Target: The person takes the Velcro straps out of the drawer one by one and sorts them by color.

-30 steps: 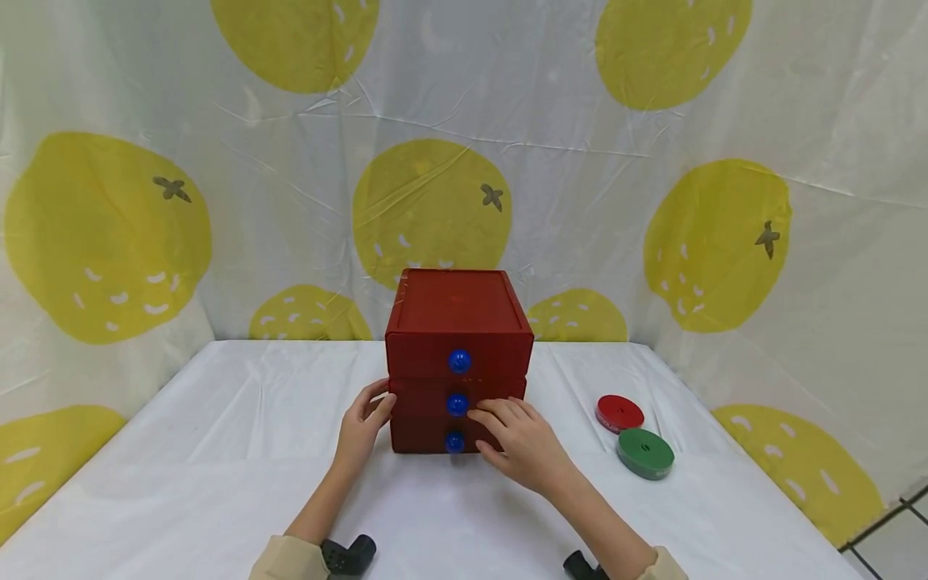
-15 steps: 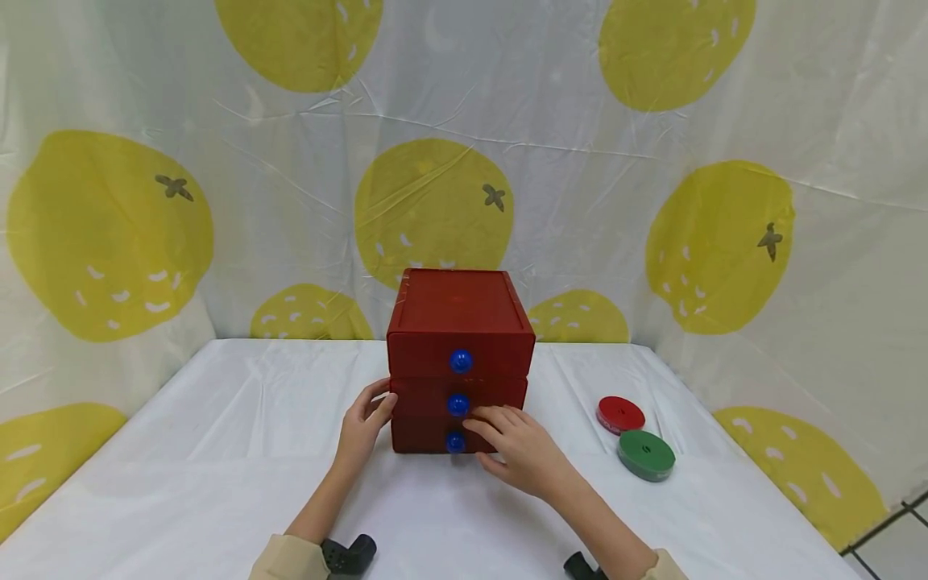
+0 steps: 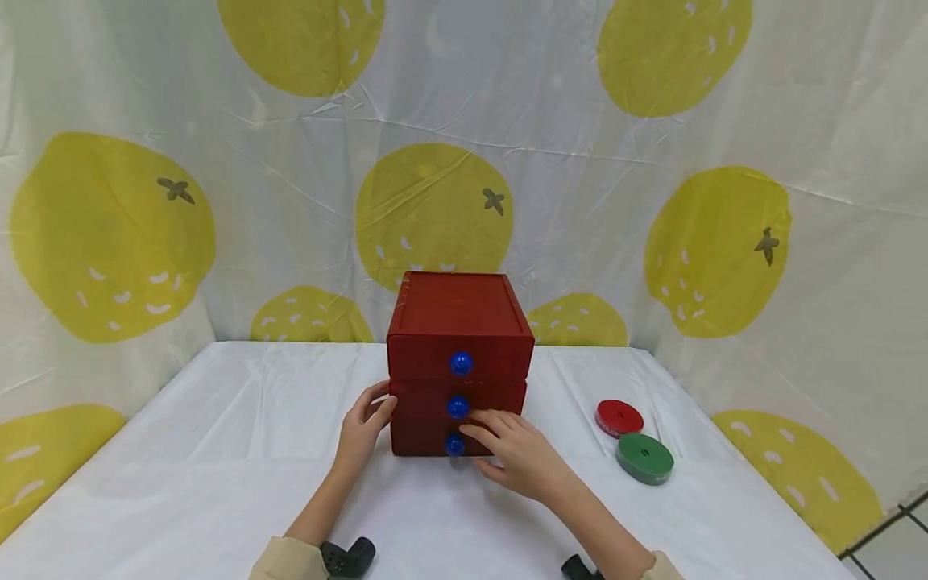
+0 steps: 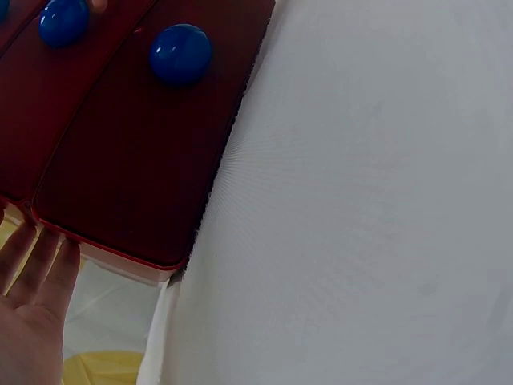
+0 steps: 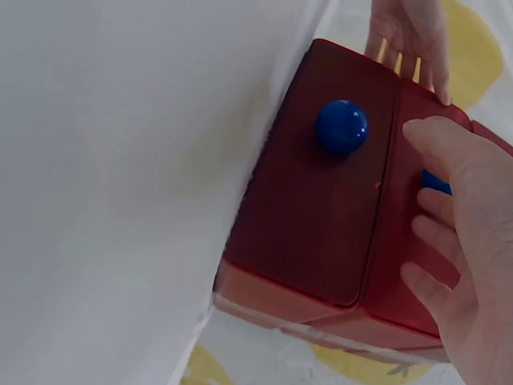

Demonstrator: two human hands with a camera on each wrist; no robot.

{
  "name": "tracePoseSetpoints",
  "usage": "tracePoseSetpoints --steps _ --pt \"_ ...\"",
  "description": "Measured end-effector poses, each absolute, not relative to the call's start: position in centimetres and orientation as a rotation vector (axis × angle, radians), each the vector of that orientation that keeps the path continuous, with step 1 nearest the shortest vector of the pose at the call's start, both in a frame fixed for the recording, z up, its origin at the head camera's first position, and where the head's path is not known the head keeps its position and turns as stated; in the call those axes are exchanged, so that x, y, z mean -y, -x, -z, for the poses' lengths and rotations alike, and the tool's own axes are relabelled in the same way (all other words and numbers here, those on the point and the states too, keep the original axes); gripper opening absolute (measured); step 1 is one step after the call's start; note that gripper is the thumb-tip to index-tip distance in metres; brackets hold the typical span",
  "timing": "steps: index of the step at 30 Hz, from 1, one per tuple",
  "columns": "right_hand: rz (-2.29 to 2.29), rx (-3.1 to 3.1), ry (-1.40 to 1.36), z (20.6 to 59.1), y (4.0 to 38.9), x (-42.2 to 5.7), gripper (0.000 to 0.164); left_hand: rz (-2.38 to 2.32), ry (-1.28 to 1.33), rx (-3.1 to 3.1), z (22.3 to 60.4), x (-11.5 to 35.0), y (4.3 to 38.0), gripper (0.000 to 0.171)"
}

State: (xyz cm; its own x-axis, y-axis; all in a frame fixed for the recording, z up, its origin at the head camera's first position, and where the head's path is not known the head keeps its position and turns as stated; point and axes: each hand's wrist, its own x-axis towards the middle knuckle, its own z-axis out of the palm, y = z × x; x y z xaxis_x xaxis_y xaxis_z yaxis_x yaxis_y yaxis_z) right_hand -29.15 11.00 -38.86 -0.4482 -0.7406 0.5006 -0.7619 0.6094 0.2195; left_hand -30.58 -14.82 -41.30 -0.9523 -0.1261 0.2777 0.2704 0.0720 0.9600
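The red 3-drawer box (image 3: 458, 306) stands roughly midway between the surface's (image 3: 217, 499) side edges. The left hand's (image 3: 362, 423) straight fingers touch its side; the right hand's (image 3: 522, 453) fingers, apart, partly block its lower front. 2 discs, red disc (image 3: 619, 416) and green disc (image 3: 645, 457), lie near the right edge.

I have my left hand (image 3: 365, 423) at the left side of the red drawer unit (image 3: 457, 306), thumb by its front edge, while my right hand (image 3: 518, 451) reaches across the right part of the lower fronts, its fingers near the middle blue knob (image 3: 457, 407) and the bottom blue knob (image 3: 454, 444). Above them, the top blue knob (image 3: 461, 363) sits uncovered. To my right on the white-covered worktop (image 3: 217, 515), a green disc (image 3: 645, 458) lies just in front of a red disc (image 3: 619, 418), before a lemon-patterned backdrop (image 3: 435, 105).
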Motion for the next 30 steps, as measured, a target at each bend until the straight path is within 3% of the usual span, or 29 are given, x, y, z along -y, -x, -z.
tracePoseSetpoints --steps 30 --pt "0.021 2.233 -1.250 39.8 29.8 -9.0 0.042 1.951 0.143 2.072 40.7 14.7 30.1 0.041"
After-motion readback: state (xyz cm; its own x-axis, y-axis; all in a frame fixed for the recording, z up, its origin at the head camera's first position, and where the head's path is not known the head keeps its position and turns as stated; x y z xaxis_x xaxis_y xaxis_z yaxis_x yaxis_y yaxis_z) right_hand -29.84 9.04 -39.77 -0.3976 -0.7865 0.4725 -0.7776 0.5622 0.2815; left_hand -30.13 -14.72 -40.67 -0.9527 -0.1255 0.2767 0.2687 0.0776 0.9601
